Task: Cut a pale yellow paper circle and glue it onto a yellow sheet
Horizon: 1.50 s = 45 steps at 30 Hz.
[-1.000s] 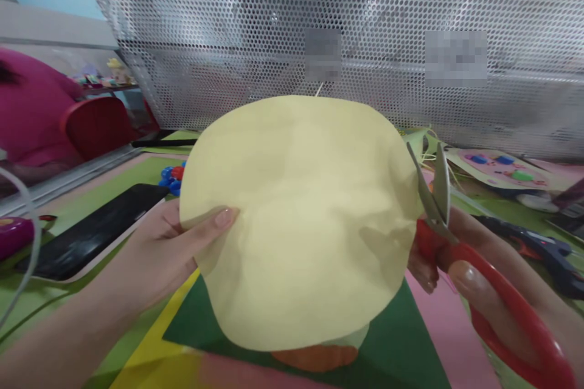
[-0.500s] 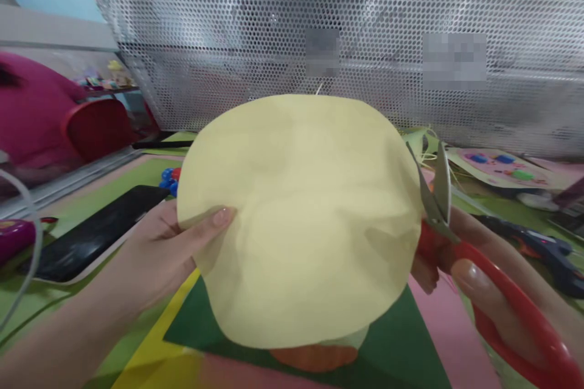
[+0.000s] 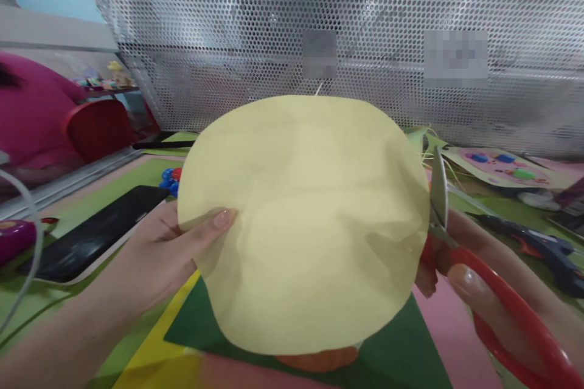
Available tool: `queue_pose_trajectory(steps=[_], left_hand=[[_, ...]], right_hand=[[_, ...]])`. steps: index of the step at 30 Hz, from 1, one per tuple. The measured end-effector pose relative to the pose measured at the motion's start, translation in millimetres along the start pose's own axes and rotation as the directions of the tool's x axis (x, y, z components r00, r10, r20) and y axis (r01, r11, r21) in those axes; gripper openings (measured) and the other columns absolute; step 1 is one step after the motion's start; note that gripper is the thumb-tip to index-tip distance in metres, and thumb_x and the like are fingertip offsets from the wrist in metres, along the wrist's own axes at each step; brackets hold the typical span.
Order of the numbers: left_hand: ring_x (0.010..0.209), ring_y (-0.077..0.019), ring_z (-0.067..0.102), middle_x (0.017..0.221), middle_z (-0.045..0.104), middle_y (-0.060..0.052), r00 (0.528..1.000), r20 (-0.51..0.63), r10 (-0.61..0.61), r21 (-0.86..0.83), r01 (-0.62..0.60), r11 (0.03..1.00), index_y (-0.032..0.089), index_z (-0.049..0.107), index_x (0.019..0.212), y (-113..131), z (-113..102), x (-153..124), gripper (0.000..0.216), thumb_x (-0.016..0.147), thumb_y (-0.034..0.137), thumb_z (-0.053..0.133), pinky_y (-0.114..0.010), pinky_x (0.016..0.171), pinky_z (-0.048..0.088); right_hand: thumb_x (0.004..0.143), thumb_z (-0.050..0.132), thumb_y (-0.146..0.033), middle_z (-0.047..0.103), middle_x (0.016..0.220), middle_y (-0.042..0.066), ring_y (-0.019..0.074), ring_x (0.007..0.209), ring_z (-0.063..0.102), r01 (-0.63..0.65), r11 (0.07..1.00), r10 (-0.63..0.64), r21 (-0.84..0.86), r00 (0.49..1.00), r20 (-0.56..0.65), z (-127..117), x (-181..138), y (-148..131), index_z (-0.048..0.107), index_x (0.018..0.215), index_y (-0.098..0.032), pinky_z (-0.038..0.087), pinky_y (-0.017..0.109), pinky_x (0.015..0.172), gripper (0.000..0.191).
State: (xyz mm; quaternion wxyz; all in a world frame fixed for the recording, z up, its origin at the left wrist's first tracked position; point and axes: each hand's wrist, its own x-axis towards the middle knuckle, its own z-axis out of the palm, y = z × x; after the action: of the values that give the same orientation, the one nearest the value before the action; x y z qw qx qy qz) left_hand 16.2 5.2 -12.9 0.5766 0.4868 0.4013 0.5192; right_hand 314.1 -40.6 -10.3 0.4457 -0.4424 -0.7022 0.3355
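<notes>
Pinches pale yellow paper disc [image 3: 301, 219] at centre frame with left hand [image 3: 159, 255], thumb on front. Clasps red scissors [image 3: 513, 309] in right hand [image 3: 465, 279] at disc's right edge, with one blade hidden behind paper and handles cut off lower right.

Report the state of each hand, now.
Left hand: closed, pinching the left edge of the yellow paper.
Right hand: closed on the scissors, one blade showing at the paper's right edge.
</notes>
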Motion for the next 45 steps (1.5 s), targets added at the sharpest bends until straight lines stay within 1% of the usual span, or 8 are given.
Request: queue_pose_trajectory(steps=[6,15,19,24,29,37,41,45], left_hand=[[0.068,-0.0182,0.072,0.082,0.075,0.002,1.000,0.003,0.006,-0.010,-0.006,1.000,0.033,0.071,0.093,-2.3,-0.4,1.4,0.029,0.065,0.031,0.078,-0.021,0.053,0.060],[0.067,-0.0179,0.072,0.084,0.075,0.002,1.000,0.000,-0.005,-0.009,0.005,1.000,0.033,0.071,0.095,-1.1,0.8,0.0,0.028,0.067,0.031,0.076,-0.022,0.055,0.060],[0.066,-0.0184,0.072,0.081,0.075,0.001,1.000,-0.004,0.005,-0.012,-0.005,1.000,0.032,0.072,0.093,-1.4,0.3,0.6,0.027,0.066,0.031,0.077,-0.023,0.054,0.060],[0.065,-0.0182,0.072,0.081,0.075,0.001,1.000,-0.005,0.020,-0.016,-0.020,1.000,0.031,0.072,0.092,-2.1,-0.3,0.2,0.027,0.065,0.031,0.078,-0.023,0.054,0.060],[0.065,-0.0184,0.071,0.081,0.076,0.000,1.000,-0.017,0.002,-0.022,-0.003,1.000,0.029,0.072,0.091,-0.4,1.9,-1.1,0.028,0.063,0.031,0.079,-0.023,0.053,0.060],[0.065,-0.0179,0.071,0.082,0.076,0.000,1.000,-0.024,-0.021,-0.020,0.020,1.000,0.031,0.073,0.090,1.6,1.6,-2.2,0.026,0.064,0.031,0.078,-0.021,0.052,0.059],[0.065,-0.0178,0.071,0.082,0.076,0.001,0.999,-0.035,-0.028,-0.025,0.027,0.999,0.031,0.073,0.090,2.6,2.6,-3.4,0.028,0.063,0.031,0.079,-0.021,0.053,0.059],[0.067,-0.0182,0.071,0.084,0.075,0.000,0.999,-0.030,-0.036,-0.035,0.035,0.999,0.031,0.072,0.091,1.0,0.8,-2.5,0.029,0.063,0.030,0.079,-0.022,0.055,0.060]], right_hand=[[0.087,0.046,-0.050,0.046,0.059,-0.004,0.0131,0.051,0.044,0.033,0.999,-0.033,-0.010,0.999,0.003,2.2,3.8,-1.3,0.052,0.109,-0.045,0.047,0.018,0.050,0.023],[0.087,0.046,-0.051,0.044,0.056,-0.004,0.0131,0.046,0.041,0.033,0.999,-0.032,-0.029,0.999,0.018,-1.1,3.6,-1.2,0.053,0.091,-0.036,0.042,0.020,0.042,0.017],[0.086,0.046,-0.053,0.043,0.059,-0.003,0.0135,0.050,0.042,0.023,0.997,-0.023,-0.075,1.000,-0.001,-2.1,2.6,-0.8,0.053,0.101,-0.038,0.042,0.020,0.045,0.022],[0.085,0.047,-0.052,0.041,0.061,-0.004,0.0125,0.050,0.039,-0.016,1.000,0.016,0.000,1.000,0.008,-2.6,1.1,2.0,0.051,0.107,-0.037,0.042,0.019,0.047,0.026],[0.084,0.049,-0.054,0.042,0.062,-0.004,0.0130,0.051,0.040,-0.075,0.996,0.073,0.045,0.997,0.036,-3.6,0.3,0.4,0.050,0.097,-0.034,0.041,0.020,0.046,0.024],[0.085,0.048,-0.052,0.045,0.067,-0.003,0.0131,0.051,0.039,-0.041,0.998,0.038,0.049,0.998,0.055,-2.3,3.6,-3.3,0.049,0.087,-0.030,0.040,0.022,0.045,0.021],[0.086,0.048,-0.051,0.040,0.060,-0.005,0.0114,0.047,0.035,-0.021,1.000,0.020,0.009,1.000,0.021,-1.7,4.0,-2.4,0.050,0.089,-0.031,0.038,0.020,0.043,0.021],[0.088,0.047,-0.046,0.041,0.054,-0.006,0.0124,0.046,0.041,0.010,1.000,-0.010,-0.003,1.000,0.030,-1.9,4.1,-2.4,0.050,0.091,-0.033,0.041,0.020,0.043,0.013]])
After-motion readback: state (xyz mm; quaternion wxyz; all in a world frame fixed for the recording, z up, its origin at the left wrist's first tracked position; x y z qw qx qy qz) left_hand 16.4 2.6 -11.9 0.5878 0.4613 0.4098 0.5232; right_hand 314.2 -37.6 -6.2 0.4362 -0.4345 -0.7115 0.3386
